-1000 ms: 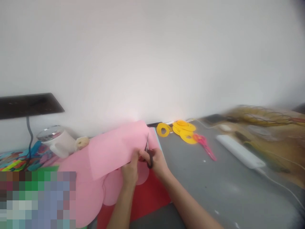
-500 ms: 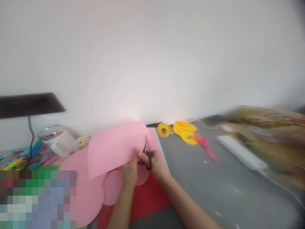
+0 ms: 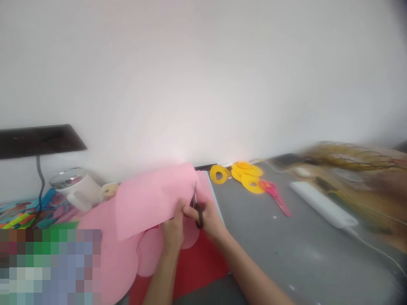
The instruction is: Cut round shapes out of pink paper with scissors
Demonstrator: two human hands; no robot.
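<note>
My left hand [image 3: 173, 231] pinches the near edge of a pink paper sheet [image 3: 152, 199] and holds it up off the table. My right hand [image 3: 208, 218] is closed round the black handles of a pair of scissors [image 3: 196, 207]. Their blades point away from me and sit in the right edge of the pink sheet. Under my hands lie pink cut shapes [image 3: 149, 254] and a red sheet [image 3: 197, 262].
Yellow paper rings [image 3: 246, 174] and pink-handled scissors [image 3: 273, 192] lie on the grey table [image 3: 286, 245] by the wall. A white power strip [image 3: 322, 203] with a cable sits to the right. A white mug [image 3: 78, 190] and colourful papers [image 3: 25, 212] stand at the left.
The scissors and my hands have barely shifted; the blades have crept slightly along the pink sheet, which has tilted a little to the left.
</note>
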